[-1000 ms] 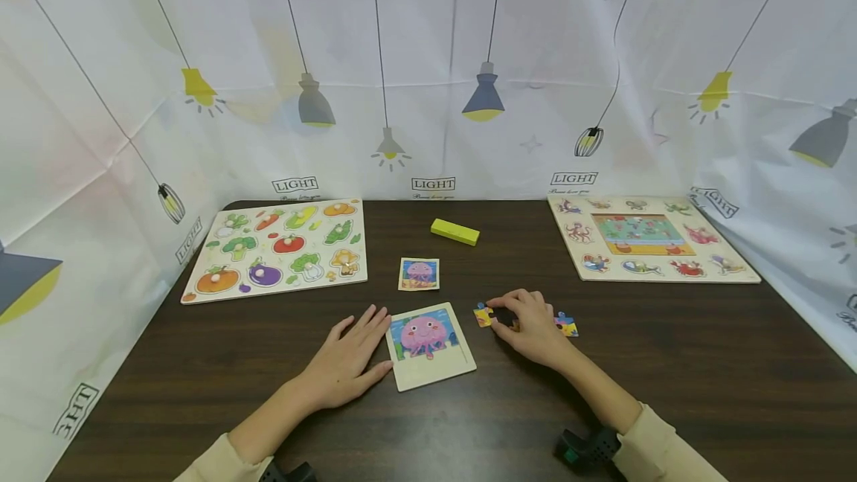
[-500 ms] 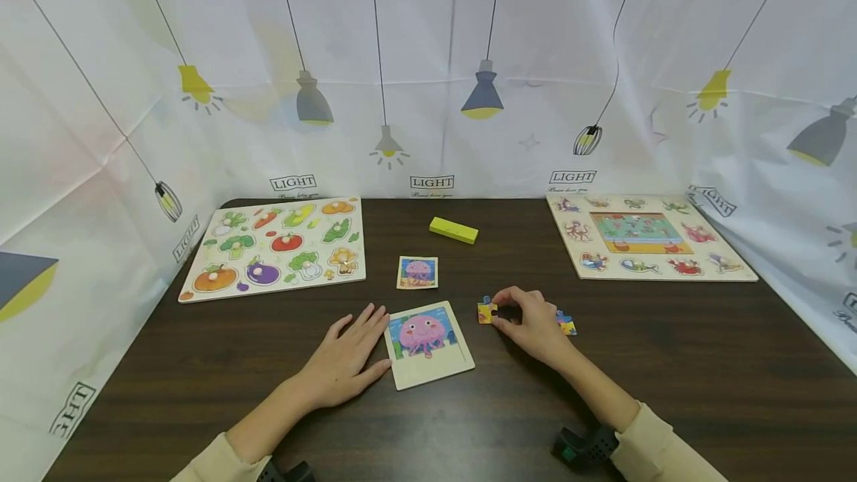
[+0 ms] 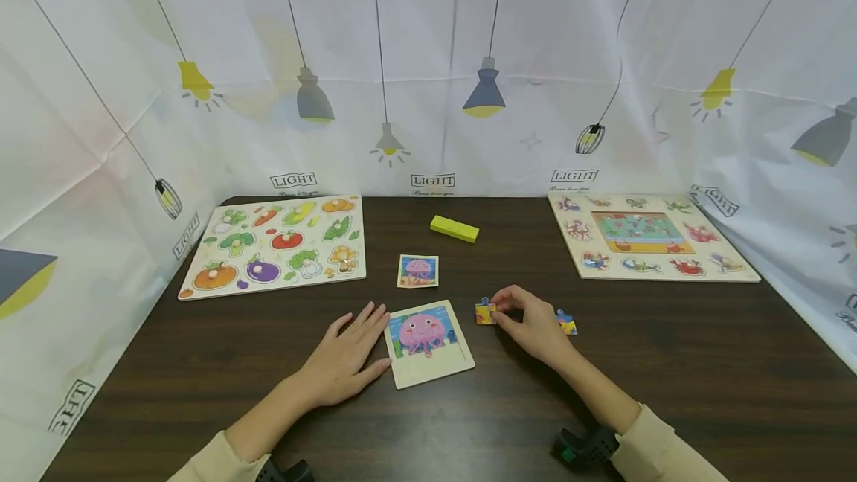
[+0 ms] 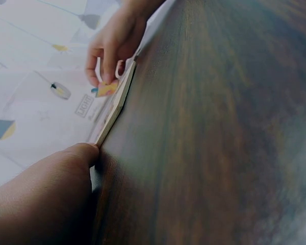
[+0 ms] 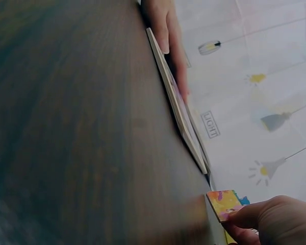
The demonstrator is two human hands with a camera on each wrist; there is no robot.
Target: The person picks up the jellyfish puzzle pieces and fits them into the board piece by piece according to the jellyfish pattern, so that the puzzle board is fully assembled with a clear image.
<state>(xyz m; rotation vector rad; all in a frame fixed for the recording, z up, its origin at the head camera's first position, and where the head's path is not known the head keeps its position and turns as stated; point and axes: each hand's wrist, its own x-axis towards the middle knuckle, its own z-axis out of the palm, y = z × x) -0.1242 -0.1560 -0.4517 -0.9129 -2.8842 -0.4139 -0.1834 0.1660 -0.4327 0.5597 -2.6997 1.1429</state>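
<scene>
In the head view a square puzzle tray (image 3: 434, 373) lies mid-table, its upper part filled with a pink jellyfish picture and its lower strip bare wood. My left hand (image 3: 344, 359) lies flat beside it with fingers spread, thumb and fingertips touching the tray's left edge. To the tray's right, my right hand (image 3: 533, 326) pinches a yellow jigsaw piece (image 3: 485, 312) with a blue knob between thumb and index finger. The right wrist view shows that jigsaw piece (image 5: 224, 204) tilted up at the fingertips. Another yellow and blue jigsaw piece (image 3: 566, 323) lies beyond the right hand, partly hidden by it.
A small jellyfish picture card (image 3: 418, 271) lies behind the tray, with a yellow block (image 3: 454, 229) farther back. A vegetable puzzle board (image 3: 315, 233) stands at the back left, a sea-animal board (image 3: 652, 268) at the back right. A printed curtain (image 3: 428, 125) closes off the table's far side.
The jigsaw piece in my right fingers has turned from slanted to nearly straight, its blue knob pointing away. My left hand and the tray stay put.
</scene>
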